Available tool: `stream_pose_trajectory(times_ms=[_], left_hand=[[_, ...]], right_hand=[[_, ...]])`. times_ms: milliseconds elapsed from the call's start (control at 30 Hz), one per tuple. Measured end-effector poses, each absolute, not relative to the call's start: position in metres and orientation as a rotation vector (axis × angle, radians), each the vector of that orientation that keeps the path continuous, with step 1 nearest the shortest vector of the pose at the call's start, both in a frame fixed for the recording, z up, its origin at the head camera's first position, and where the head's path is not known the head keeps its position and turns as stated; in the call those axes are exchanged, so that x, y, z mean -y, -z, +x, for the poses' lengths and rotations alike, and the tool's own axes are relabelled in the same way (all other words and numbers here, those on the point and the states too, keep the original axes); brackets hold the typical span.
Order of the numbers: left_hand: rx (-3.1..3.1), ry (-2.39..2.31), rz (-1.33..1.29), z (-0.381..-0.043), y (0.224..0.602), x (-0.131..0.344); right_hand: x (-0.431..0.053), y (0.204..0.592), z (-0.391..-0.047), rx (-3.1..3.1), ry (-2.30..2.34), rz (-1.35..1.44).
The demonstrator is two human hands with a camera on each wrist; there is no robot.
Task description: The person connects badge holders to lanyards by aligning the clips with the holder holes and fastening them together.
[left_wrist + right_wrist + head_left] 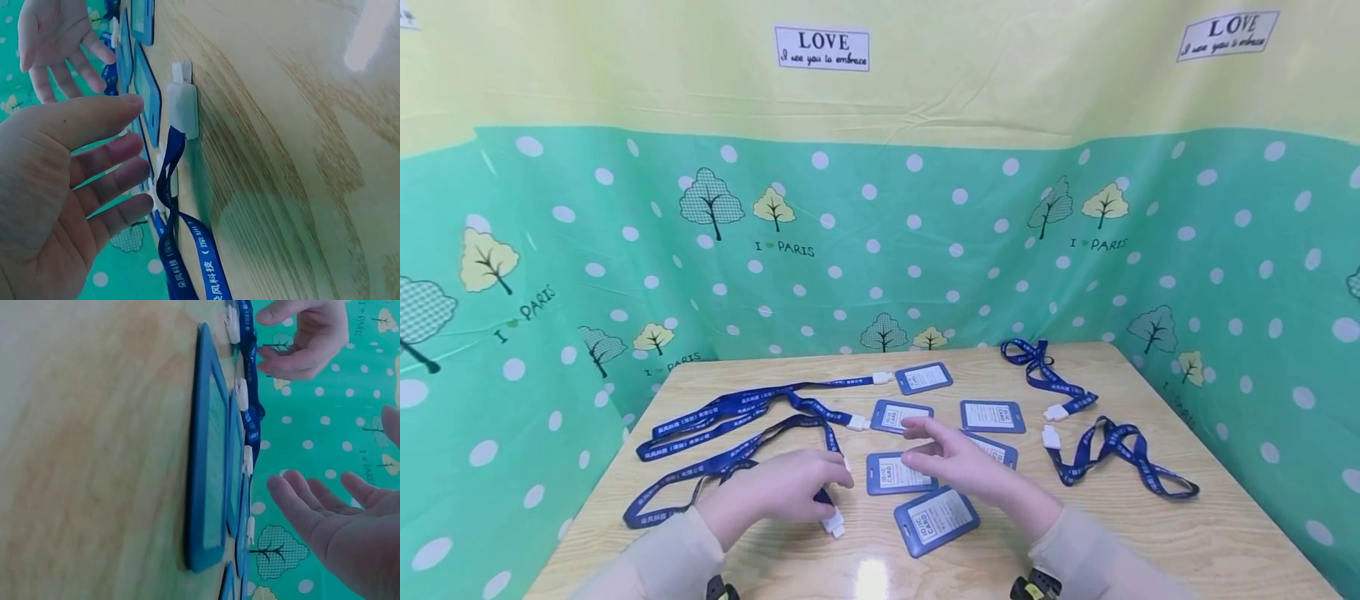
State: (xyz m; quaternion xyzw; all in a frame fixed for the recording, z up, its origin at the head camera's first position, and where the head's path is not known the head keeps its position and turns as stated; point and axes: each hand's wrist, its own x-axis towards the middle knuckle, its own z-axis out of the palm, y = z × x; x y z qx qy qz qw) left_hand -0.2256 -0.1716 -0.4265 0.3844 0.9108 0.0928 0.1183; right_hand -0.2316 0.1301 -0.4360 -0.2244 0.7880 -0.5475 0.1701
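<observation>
My left hand hovers over the blue lanyards on the left, fingers loosely bent and holding nothing. Just beside its fingers lies a white plastic clip on the end of a blue lanyard with white lettering. Over the middle of the table, my right hand is held with relaxed, spread fingers and nothing in them. Below it lie several blue ID card holders, among them a tilted near one, one left of the fingers, and another partly hidden by the hand.
Farther back are more card holders, one at the rear and one to the right. Two lanyards, a back one and a front one, lie on the right of the wooden table. A green dotted curtain hangs behind.
</observation>
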Motion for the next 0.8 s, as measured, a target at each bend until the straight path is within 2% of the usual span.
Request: stream_pose_trajectory(times_ms=[800], left_hand=[[-2.613,-0.298,1.274,-0.222,0.440,0.172]], right_hand=[[-0.110,0.450,-0.225,-2.168,1.454,-0.737]])
